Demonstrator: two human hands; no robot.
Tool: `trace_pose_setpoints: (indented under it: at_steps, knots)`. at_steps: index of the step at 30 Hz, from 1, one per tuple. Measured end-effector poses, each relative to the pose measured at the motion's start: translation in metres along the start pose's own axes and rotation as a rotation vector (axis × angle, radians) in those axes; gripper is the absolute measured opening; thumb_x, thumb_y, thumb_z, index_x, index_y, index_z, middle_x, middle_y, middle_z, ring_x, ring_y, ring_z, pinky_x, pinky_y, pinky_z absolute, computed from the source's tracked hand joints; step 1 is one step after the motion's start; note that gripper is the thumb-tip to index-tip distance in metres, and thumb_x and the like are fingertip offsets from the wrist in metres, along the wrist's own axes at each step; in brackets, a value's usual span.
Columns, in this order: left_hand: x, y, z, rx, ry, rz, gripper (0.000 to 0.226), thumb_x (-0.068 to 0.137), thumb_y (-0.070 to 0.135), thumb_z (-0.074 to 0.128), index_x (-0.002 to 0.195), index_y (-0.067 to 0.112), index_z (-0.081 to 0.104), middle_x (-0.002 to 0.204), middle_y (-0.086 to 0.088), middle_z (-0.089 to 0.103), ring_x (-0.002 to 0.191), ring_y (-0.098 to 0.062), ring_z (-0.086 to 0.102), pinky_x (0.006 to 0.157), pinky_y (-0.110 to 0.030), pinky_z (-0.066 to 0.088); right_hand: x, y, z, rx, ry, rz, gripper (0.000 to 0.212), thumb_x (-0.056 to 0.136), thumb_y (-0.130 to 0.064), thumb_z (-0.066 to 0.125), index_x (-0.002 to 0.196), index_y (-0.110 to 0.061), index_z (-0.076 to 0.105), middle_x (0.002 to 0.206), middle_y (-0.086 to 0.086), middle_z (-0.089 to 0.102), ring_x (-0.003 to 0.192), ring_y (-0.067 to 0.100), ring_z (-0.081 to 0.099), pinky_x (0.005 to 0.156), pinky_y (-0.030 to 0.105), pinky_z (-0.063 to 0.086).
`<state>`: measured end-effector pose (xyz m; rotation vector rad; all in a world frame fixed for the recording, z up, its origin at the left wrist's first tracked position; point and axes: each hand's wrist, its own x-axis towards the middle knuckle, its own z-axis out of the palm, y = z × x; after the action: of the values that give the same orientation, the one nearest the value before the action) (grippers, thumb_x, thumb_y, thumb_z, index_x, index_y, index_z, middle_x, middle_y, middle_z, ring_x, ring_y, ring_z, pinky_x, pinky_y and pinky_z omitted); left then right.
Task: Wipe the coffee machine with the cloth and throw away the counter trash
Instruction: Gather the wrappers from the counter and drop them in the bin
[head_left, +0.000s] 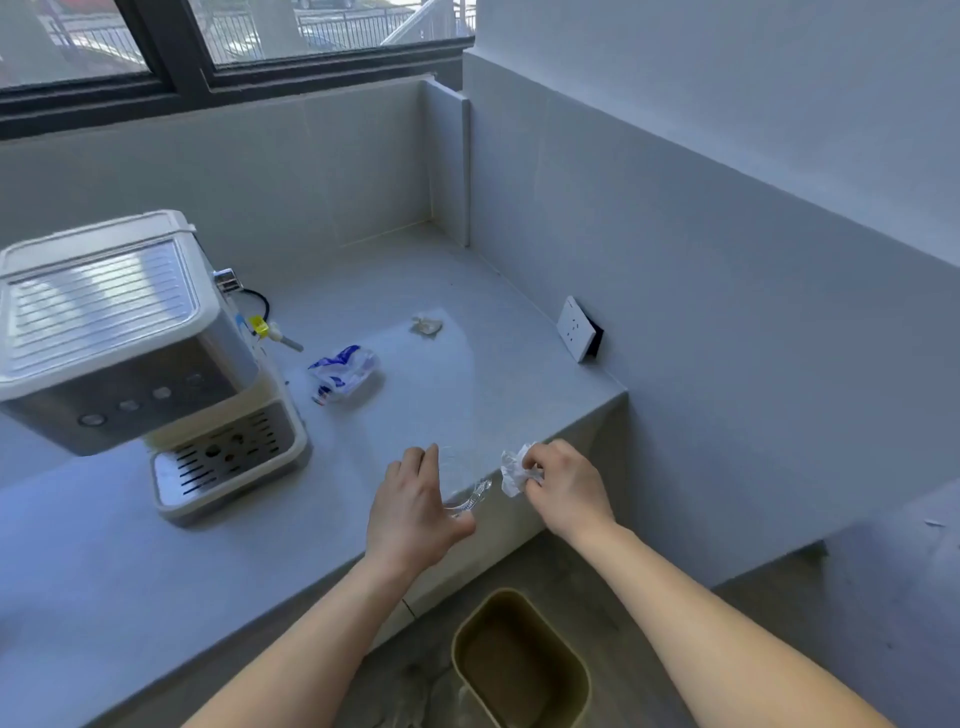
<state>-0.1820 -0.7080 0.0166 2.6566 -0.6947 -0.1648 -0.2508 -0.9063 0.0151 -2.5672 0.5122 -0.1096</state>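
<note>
1. Clearing the counter trash is judged to be the step in hand. Both hands are at the front edge of the counter (467, 291), and the bin (506, 593) stands on the floor at 6 o'clock from them.
2. The left hand (415, 512) has its fingers curled round a piece of clear plastic (467, 493), which juts toward 2 o'clock over the counter edge.
3. The right hand (566, 488) pinches a crumpled white wad (513, 475) between thumb and fingertips (paper or cloth, it cannot be told). Its other fingers are tucked in.
4. To do this step well, carry both pieces back and down until they hang over the mouth of the bin. Let go only then, since light plastic may drift past the rim.
5. A blue-and-white wrapper (343, 371) lies on the counter at 11 o'clock from the hands. A small brownish scrap (427, 325) lies at 12 o'clock, farther back. Both are yet to be collected.
6. The coffee machine (130, 338) stands at 10 o'clock, apart from both hands.
</note>
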Motion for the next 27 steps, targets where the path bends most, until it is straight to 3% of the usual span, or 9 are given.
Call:
trace_pose_setpoints:
  at_steps: [6,9,11,14,18,24,27]
  knots:
    - [-0.035,0.017,0.02,-0.03,-0.052,0.111,0.088,0.067,0.053,0.062,0.143,0.019,0.034,0.124,0.006,0.046,0.109,-0.016,0.049,0.079,-0.025,0.046,-0.054,0.028,0.006,0.039,0.005,0.137,0.012,0.082,-0.013,0.056,0.088,-0.023,0.06,0.093,-0.002,0.053,0.077,0.022,0.055,0.063,0.027,0.043]
    - [-0.047,0.011,0.041,-0.002,-0.141,0.161,0.093,0.065,0.056,0.061,0.146,0.019,0.033,0.129,0.006,0.047,0.112,-0.015,0.05,0.085,-0.023,0.045,-0.079,0.044,0.026,0.035,0.004,0.24,0.01,0.085,-0.016,0.058,0.088,-0.025,0.06,0.093,-0.006,0.052,0.074,0.016,0.053,0.055,0.016,0.032]
    - [-0.055,0.002,0.061,0.025,-0.221,0.171,0.095,0.065,0.055,0.06,0.147,0.018,0.032,0.132,0.005,0.046,0.114,-0.016,0.05,0.088,-0.025,0.047,-0.096,0.055,0.047,0.027,-0.012,0.299,0.01,0.085,-0.016,0.058,0.089,-0.025,0.061,0.094,-0.007,0.052,0.074,0.015,0.053,0.054,0.015,0.03]
    - [-0.061,-0.011,0.092,0.062,-0.324,0.163,0.087,0.063,0.05,0.06,0.141,0.019,0.037,0.124,0.005,0.048,0.105,-0.017,0.051,0.082,-0.028,0.05,-0.116,0.072,0.083,0.025,-0.068,0.35,0.012,0.085,-0.015,0.057,0.093,-0.023,0.062,0.095,-0.005,0.051,0.077,0.018,0.053,0.06,0.023,0.037]
    - [-0.064,-0.021,0.132,0.098,-0.428,0.115,0.082,0.064,0.048,0.063,0.137,0.019,0.039,0.122,0.002,0.046,0.102,-0.019,0.052,0.076,-0.032,0.053,-0.132,0.095,0.127,0.028,-0.116,0.408,0.012,0.088,-0.017,0.061,0.099,-0.023,0.062,0.099,-0.005,0.053,0.079,0.016,0.056,0.065,0.023,0.044]
    - [-0.069,-0.03,0.195,0.091,-0.526,0.007,0.096,0.06,0.052,0.069,0.143,0.02,0.034,0.131,0.002,0.042,0.111,-0.018,0.047,0.085,-0.032,0.051,-0.147,0.132,0.178,-0.032,-0.189,0.442,0.018,0.088,-0.023,0.065,0.106,-0.023,0.063,0.104,-0.003,0.057,0.085,0.016,0.062,0.07,0.022,0.051]
    - [-0.076,-0.034,0.222,0.113,-0.546,-0.026,0.097,0.061,0.053,0.071,0.144,0.022,0.031,0.131,0.002,0.042,0.11,-0.019,0.049,0.084,-0.031,0.051,-0.151,0.149,0.199,-0.054,-0.208,0.46,0.017,0.086,-0.022,0.066,0.103,-0.025,0.062,0.1,-0.003,0.057,0.082,0.016,0.062,0.065,0.021,0.048]
